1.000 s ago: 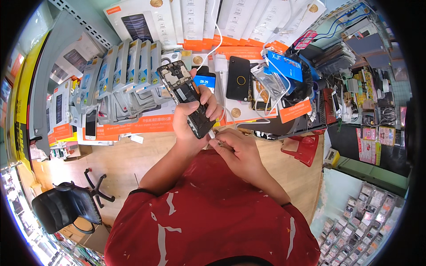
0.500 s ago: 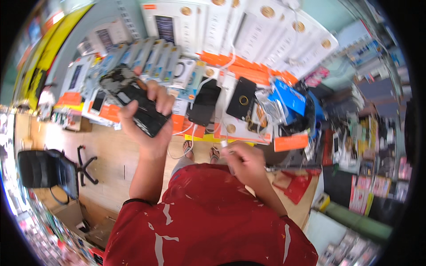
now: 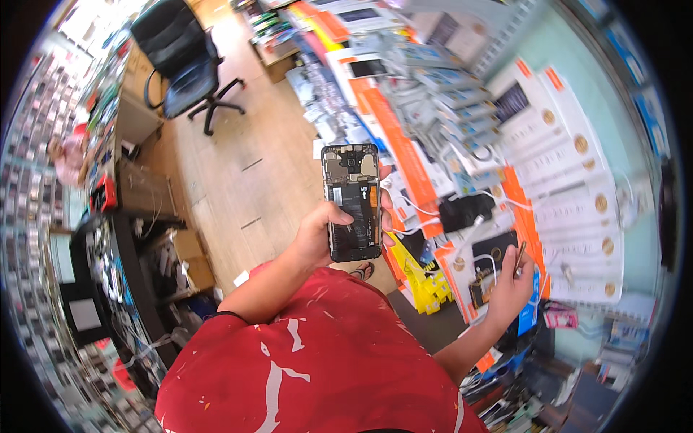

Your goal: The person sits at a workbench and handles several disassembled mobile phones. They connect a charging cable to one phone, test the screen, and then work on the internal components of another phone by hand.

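My left hand (image 3: 315, 232) is wrapped round a smartphone (image 3: 354, 206) with its back cover off. The phone stands roughly upright in the picture, its black battery and circuit board bare, my thumb across the battery. Over the counter at the right, my right hand (image 3: 510, 289) is closed on a slim pen-like tool (image 3: 520, 257), whose exact kind I cannot make out. Just beyond that hand lie a black phone (image 3: 498, 244) and a dark phone (image 3: 465, 211). A white cable (image 3: 473, 232) ends beside them.
Boxes with orange edges (image 3: 404, 155) and a row of grey packages (image 3: 462, 94) cover the counter. White boxes (image 3: 577, 195) lean along the wall. An office chair (image 3: 180, 61) stands on the wooden floor at the far left. Another person (image 3: 71, 160) is at the left edge.
The view has swung left, toward the floor and chair. The opened phone has come to mid-view, upright and nearer my body. My right hand now has a slim tool; the white plug is away from it.
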Demonstrator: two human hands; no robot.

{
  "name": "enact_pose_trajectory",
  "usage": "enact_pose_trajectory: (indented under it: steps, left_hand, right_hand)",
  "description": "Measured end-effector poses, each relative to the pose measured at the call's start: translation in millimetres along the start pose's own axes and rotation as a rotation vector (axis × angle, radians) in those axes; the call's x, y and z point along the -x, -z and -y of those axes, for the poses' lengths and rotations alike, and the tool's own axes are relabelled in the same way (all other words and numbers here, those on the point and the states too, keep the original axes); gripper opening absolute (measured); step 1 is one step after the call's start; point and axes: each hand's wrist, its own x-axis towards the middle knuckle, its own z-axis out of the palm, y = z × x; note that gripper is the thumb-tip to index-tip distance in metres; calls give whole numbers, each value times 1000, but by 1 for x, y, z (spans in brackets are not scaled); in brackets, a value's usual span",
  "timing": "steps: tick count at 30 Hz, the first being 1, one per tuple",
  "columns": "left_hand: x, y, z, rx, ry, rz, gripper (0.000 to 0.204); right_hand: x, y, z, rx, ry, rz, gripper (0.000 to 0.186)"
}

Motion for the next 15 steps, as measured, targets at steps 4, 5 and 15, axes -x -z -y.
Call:
enact_pose_trajectory:
  steps: [4,5,15]
  left_hand:
    - [36,34,-33,-23,-99,-113,111]
    - [44,43,-45,-18,-122,-112,111]
    - [156,154,-212,-202,-399,-449,62]
  right_hand:
    - [19,-52,46,-311,-59,355,13]
    - [28,-75,69,-319,-30,444,11]
    - [137,-340,246,-420,-12,1222,18]
